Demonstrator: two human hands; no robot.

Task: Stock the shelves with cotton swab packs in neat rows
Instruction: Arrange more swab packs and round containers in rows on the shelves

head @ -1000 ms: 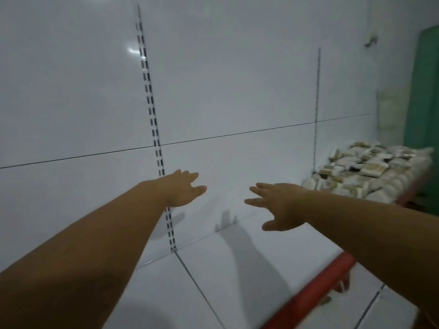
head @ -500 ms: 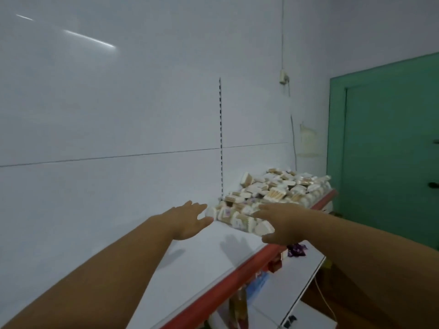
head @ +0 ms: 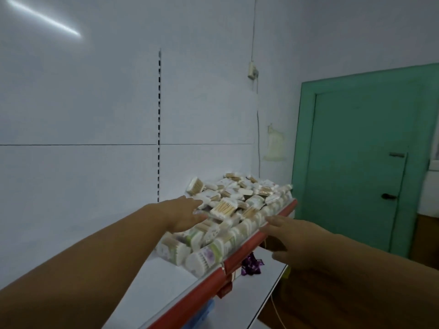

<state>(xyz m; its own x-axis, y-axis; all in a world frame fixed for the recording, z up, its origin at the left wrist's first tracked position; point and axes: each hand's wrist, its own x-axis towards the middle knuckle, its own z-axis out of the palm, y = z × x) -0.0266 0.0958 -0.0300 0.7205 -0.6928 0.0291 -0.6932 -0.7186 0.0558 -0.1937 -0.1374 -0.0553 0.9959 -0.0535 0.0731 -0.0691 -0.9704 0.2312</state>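
where your left hand (head: 185, 216) is: spread flat over the cotton swab packs (head: 228, 207)
your right hand (head: 285, 236): spread, holds nothing, near the red shelf edge (head: 247, 250)

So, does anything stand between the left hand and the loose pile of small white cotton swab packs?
Nothing visible does. The left hand, fingers straight, is over the near side of the pile of small white cotton swab packs on the white shelf with the red front edge.

The person's left hand (head: 187, 216) and right hand (head: 287, 236) were bare. The left forearm (head: 99, 255) and right forearm (head: 370, 269) were bare along all their visible length.
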